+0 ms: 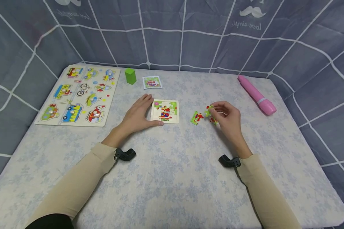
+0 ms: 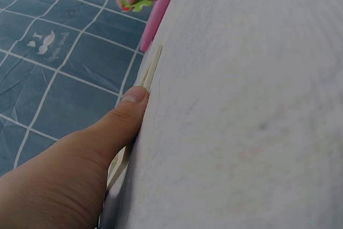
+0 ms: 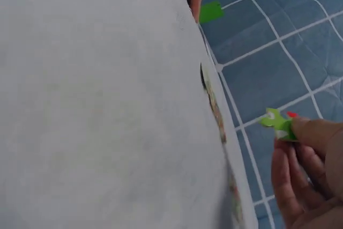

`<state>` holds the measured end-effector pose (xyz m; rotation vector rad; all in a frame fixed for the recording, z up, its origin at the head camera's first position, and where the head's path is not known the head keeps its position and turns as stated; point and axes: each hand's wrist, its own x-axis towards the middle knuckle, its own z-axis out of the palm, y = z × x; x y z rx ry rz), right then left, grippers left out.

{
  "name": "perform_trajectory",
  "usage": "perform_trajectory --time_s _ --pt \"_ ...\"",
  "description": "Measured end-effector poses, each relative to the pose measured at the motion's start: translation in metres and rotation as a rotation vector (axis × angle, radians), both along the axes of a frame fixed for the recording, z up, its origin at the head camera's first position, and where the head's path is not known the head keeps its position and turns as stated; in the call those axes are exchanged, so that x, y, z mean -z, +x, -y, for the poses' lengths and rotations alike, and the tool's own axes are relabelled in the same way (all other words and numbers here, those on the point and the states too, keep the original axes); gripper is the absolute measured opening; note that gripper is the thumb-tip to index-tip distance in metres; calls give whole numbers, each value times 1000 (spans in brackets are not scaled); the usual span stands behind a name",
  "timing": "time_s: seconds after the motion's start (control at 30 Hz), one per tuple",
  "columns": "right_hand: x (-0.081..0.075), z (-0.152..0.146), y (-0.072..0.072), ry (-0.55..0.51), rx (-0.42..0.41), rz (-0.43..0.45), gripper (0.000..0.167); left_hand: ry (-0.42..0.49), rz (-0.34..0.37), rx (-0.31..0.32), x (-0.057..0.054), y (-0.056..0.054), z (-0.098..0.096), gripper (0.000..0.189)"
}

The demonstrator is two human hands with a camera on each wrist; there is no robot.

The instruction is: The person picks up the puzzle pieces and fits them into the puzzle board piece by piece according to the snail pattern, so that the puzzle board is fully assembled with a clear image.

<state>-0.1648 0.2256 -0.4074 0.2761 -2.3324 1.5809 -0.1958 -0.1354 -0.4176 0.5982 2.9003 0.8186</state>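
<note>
In the head view, a small square puzzle board [image 1: 174,120] with a partly filled picture lies near the table's middle. My left hand [image 1: 137,116] rests at its left side, fingers extended near the upper left corner and thumb along the lower edge. In the left wrist view the thumb [image 2: 115,124] touches the board's rim. To the right, my right hand [image 1: 227,118] pinches a green and red jigsaw piece [image 1: 208,111] between thumb and fingers, above the table; it shows in the right wrist view too. Beneath lies another piece [image 1: 213,121], partly hidden, and beside it a loose piece [image 1: 197,118].
At the back left lies a large peg puzzle board [image 1: 110,95] with vehicle shapes. A green block [image 1: 130,76] stands beside it, next to a small picture card [image 1: 152,82]. A pink cylinder [image 1: 255,92] lies at the back right. Grey tiled-pattern cloth [image 1: 166,44] hangs around the table.
</note>
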Motion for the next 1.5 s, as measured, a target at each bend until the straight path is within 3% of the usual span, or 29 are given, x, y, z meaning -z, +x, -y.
perform_trajectory --time_s 0.13,0.33,0.57,0.7,0.9,1.23,1.5 --pt "-7 11 -8 90 -24 32 19 3 3 1 2 -1 0 117" --pt "-18 46 -34 259 -85 86 14 -8 1 -4 2 -2 1 118" --pt "-32 95 -62 441 -266 133 10 0 6 -6 1 -2 -2 118" --pt "-33 114 -73 524 -329 151 7 -6 10 -6 2 -3 -4 119" --pt "-30 126 -81 519 -372 176 6 -14 20 -6 1 -3 -4 119" --pt "-14 134 -90 393 -375 156 8 -17 21 -9 2 -2 -1 119" --pt "-9 141 -92 441 -350 133 11 -15 15 -18 0 0 1 119"
